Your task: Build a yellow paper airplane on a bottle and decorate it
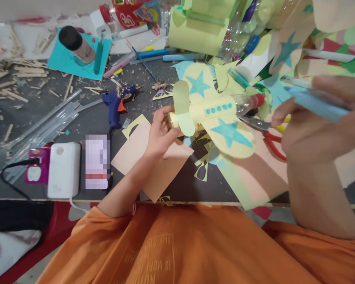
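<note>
My left hand [161, 136] is closed around the tail end of a model airplane [199, 112]. The airplane is a plastic bottle wrapped in pale yellow paper, with a red cap at its nose. Blue stars sit on both paper wings, and a row of blue dots runs along a strip on the body. Raised to the right of the airplane, my right hand [310, 130] grips a light blue marker [319, 103]. Both hand and marker are smeared by motion. Red-handled pliers [273, 146] lie between the nose and my right hand.
A blue hot glue gun [115, 106], clear glue sticks [51, 130], a white power bank [64, 169] and a phone [97, 161] lie on the left. Peach paper [154, 173] rests under my left wrist. Bottles, a red-labelled one [133, 15] among them, and paper scraps crowd the back.
</note>
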Demonstrator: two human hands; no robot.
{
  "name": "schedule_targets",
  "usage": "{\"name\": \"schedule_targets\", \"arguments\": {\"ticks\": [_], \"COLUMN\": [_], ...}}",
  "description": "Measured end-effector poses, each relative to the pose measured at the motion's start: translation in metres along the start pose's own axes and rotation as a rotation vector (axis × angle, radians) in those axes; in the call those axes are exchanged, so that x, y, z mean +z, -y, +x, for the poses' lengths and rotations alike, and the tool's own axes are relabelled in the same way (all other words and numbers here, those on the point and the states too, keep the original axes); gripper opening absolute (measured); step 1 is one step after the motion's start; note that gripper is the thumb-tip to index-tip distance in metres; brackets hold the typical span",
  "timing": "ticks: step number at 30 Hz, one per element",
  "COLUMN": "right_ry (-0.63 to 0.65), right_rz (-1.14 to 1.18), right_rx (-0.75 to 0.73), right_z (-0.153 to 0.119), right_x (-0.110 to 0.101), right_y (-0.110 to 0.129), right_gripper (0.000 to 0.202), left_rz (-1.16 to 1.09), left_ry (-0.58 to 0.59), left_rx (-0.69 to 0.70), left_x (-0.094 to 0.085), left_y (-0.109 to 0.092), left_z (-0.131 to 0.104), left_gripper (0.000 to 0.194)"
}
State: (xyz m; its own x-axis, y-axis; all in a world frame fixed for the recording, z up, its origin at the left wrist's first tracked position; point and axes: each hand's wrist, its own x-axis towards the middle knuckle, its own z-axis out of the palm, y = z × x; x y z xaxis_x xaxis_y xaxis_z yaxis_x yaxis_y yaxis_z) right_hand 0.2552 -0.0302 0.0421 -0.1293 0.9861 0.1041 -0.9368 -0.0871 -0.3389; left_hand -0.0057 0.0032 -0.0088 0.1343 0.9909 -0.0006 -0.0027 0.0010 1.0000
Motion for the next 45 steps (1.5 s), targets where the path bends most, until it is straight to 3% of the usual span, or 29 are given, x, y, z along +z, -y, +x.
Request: {"name": "schedule_targets", "arguments": {"ticks": [2,3,5,10,14,18,25,30,37,45], "right_ry": [-0.104,-0.107,-0.105,0.026,0.069,0.115,-0.001,-0.041,-0.036,0.028], "right_rz": [-0.853,-1.052,-1.23,-1.203,-1.235,-1.261,-1.264,-1.397,-1.357,-1.387], "right_rx": [-0.333,-0.539,-0.32,-0.029,0.11,0.224,0.008,-0.122,-0.093,-0.108], "right_z": [0.015,0.022,0.035,0.057,0.066,0.067,0.065,0.062,0.062,0.058], "right_x": [0.015,0.021,0.031,0.034,0.029,0.029,0.029,0.028,0.026,0.022], "right_y": [0.0,-0.001,-0.006,-0.027,-0.038,-0.036,-0.052,-0.063,-0.069,-0.071], "right_gripper": [0.015,0.011,0.022,0.008,0.015,0.02,0.037,0.041,0.052,0.031], "left_rz": [0.035,0.055,0.097,0.227,0.399,0.37,0.283,0.281,0.31,0.365], "left_ry": [0.114,0.147,0.169,0.215,0.222,0.262,0.361,0.265,0.25,0.209], "left_rx": [-0.014,-0.02,-0.011,0.079,0.242,0.287,0.282,0.303,0.322,0.329], "left_x": [-0.004,-0.006,-0.012,-0.018,-0.015,-0.017,-0.02,-0.014,-0.016,-0.014], "left_y": [0.002,0.002,0.001,0.006,0.016,0.02,0.024,0.027,0.037,0.047], "left_z": [0.006,0.008,0.012,0.014,0.014,0.015,0.015,0.009,0.011,0.011], "left_gripper": [0.041,0.04,0.037,0.038,0.052,0.061,0.06,0.059,0.065,0.069]}}
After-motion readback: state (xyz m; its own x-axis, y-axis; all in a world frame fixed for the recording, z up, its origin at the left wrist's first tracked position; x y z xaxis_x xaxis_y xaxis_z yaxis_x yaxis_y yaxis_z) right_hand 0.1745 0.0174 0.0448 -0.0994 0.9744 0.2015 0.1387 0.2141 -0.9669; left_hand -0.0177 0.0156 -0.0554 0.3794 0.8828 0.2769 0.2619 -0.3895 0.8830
